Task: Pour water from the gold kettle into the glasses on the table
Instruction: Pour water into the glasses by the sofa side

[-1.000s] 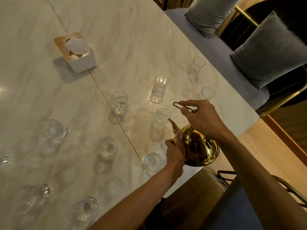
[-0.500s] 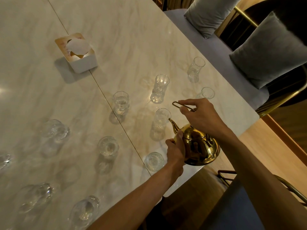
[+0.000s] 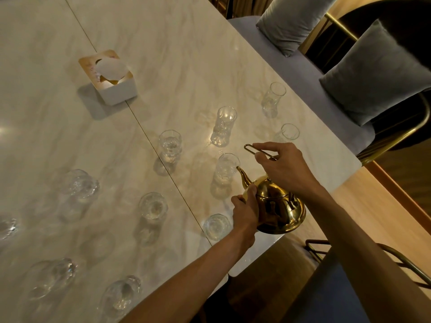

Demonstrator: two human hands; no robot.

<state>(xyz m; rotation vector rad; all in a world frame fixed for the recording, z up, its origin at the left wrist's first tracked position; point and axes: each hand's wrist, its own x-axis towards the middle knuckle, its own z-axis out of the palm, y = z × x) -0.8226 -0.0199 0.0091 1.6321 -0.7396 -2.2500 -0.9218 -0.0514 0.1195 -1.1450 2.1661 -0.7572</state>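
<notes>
The right hand (image 3: 283, 170) gripped the gold kettle's (image 3: 277, 207) wire handle (image 3: 257, 150); the left hand (image 3: 246, 212) steadied its body, spout beside a glass (image 3: 227, 167) on the marble tabletop (image 3: 175, 54).

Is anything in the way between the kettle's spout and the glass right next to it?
No. The gold kettle has its spout right beside the glass, with nothing visible between them.

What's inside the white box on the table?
A white tissue sticks up through the hole in the tissue box lid. The rest of the tissues, if any remain, are hidden by the lid and the white walls.
</notes>
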